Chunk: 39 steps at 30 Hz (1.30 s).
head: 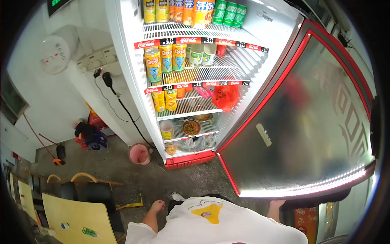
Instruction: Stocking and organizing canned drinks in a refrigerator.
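Observation:
An upright drinks refrigerator stands open before me, its glass door (292, 122) swung out to the right. My left hand (158, 206) hangs low beside my white shirt, loosely curled; nothing shows in it. My right hand (277, 202) is at the lower edge of the door, its fingers hidden, so its grip is unclear. Orange cans (153, 65) and clear bottles (196, 56) stand on the second shelf. Below them are yellow pouches (171, 100) and a red plastic bag (225, 97). Lower down are a bowl of food (191, 127) and a plastic cup (167, 129).
A pink bucket (140, 154) stands on the floor left of the refrigerator, near a hanging black power cord (125, 106). Black chairs (97, 193) and a light wooden table (76, 218) are at lower left. An orange sign (305, 221) is at lower right.

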Tool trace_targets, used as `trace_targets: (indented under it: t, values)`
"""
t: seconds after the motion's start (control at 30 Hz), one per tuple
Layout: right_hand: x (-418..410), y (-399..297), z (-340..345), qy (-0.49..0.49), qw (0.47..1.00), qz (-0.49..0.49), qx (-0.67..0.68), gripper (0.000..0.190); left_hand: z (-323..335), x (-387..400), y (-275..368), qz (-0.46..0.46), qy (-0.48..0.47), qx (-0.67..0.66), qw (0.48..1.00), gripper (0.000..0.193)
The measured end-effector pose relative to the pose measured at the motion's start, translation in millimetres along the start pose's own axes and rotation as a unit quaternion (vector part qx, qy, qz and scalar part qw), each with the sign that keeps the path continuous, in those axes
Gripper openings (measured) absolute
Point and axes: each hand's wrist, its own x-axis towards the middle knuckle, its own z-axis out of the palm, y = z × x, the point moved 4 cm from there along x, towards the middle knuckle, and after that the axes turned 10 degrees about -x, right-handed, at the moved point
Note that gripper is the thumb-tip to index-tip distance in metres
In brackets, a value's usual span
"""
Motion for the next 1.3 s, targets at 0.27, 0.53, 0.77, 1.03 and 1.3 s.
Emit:
trace_targets:
  t: [0.27,0.53,0.77,1.03,1.3]
  values:
    - [4.5,16.8,7.0,-0.002,1.0,-0.015,0.022,0.057,118.4,-21.4,73.3,0.115,-0.081,0.359,0.923,0.031]
    - [22.9,51.3,-20.2,0.0,1.0,0.009,-0.016,0.048,152.3,-26.5,112.0,0.093,-0.163,0.466,0.865,0.034]
    - [41.9,108.8,-69.2,-0.03,0.992,0.094,-0.081,0.049,154.9,-65.8,88.3,0.141,-0.059,0.361,0.92,0.032]
    - [74.1,136.2,-113.8,-0.226,0.953,0.134,-0.151,0.02,188.2,-140.5,-18.0,0.112,-0.058,0.486,0.865,0.029]
    - [-0.8,128.3,-87.3,-0.18,0.89,0.297,-0.295,0.013,125.6,-128.4,-89.0,0.027,-0.06,0.29,0.955,0.037]
